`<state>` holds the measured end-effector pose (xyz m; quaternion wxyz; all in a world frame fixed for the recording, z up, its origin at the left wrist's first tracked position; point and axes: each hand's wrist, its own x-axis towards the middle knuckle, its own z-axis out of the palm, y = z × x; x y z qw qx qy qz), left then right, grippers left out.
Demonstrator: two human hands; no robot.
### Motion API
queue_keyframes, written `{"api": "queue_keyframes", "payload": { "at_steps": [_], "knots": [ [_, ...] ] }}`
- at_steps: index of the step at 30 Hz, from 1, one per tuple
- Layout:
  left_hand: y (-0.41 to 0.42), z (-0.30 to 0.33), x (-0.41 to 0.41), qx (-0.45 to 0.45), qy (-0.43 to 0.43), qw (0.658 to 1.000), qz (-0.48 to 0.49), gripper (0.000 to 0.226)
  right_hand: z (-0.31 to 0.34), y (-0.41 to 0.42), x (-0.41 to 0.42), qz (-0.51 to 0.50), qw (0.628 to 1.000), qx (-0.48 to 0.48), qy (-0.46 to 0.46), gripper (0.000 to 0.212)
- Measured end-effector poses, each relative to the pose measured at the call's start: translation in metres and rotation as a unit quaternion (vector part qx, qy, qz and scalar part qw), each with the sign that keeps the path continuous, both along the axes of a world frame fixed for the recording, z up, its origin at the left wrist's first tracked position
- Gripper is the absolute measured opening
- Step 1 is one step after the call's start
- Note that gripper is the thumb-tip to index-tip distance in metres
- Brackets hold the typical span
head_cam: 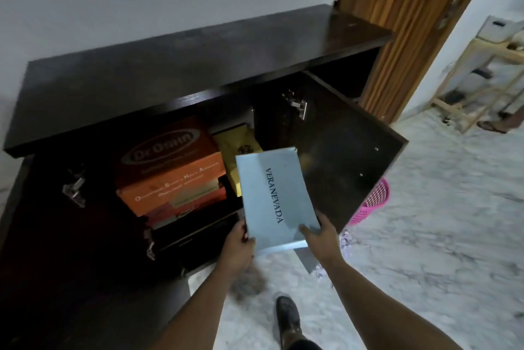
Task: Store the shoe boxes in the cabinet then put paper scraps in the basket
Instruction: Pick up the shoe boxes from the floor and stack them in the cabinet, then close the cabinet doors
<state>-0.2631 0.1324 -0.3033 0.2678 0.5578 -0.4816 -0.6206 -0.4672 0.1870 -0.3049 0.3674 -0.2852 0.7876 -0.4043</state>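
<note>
Left hand (pixel 237 242) and right hand (pixel 317 232) clamped on the near corners of a pale blue shoe box (pixel 273 196), lid up, printed VERANEVADA. Held tilted just in front of the dark cabinet (pixel 181 66), doors swung wide. Inside the cabinet, left of the blue box: orange box (pixel 173 182), stacked on darker boxes. Behind the blue box: yellow box (pixel 239 148). Right of the cabinet door, on the marble floor (pixel 425 236): pink basket (pixel 374 202). Paper scraps (pixel 344 242) near the right wrist.
</note>
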Motion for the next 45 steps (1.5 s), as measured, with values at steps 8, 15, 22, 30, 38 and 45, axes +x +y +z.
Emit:
{"api": "queue_keyframes", "payload": {
  "at_steps": [8,15,22,30,38,45],
  "knots": [
    [-0.179,-0.051,-0.034,0.002,-0.011,0.989,0.147,0.057,-0.050,-0.223,-0.020,0.040,0.997,-0.025,-0.065,0.063],
    [-0.243,-0.050,-0.062,-0.005,0.031,0.953,0.300,0.052,-0.066,-0.335,-0.015,0.008,0.994,-0.054,-0.099,0.066],
    [-0.165,-0.031,-0.024,0.040,-0.076,0.962,0.259,0.033,-0.047,-0.268,-0.001,-0.117,0.987,-0.056,-0.093,0.070],
    [-0.138,0.068,0.047,-0.183,-0.274,0.941,-0.080,0.038,-0.001,-0.115,0.096,-0.071,0.996,-0.048,-0.016,0.043],
    [-0.138,0.228,0.127,-0.525,-0.427,0.722,-0.144,0.035,0.119,-0.069,0.262,0.147,0.980,-0.132,0.013,0.026],
    [-0.183,0.246,0.237,-0.420,-0.528,0.707,-0.214,0.081,0.233,0.002,0.383,0.472,0.878,0.036,0.074,0.101]
  ]
}}
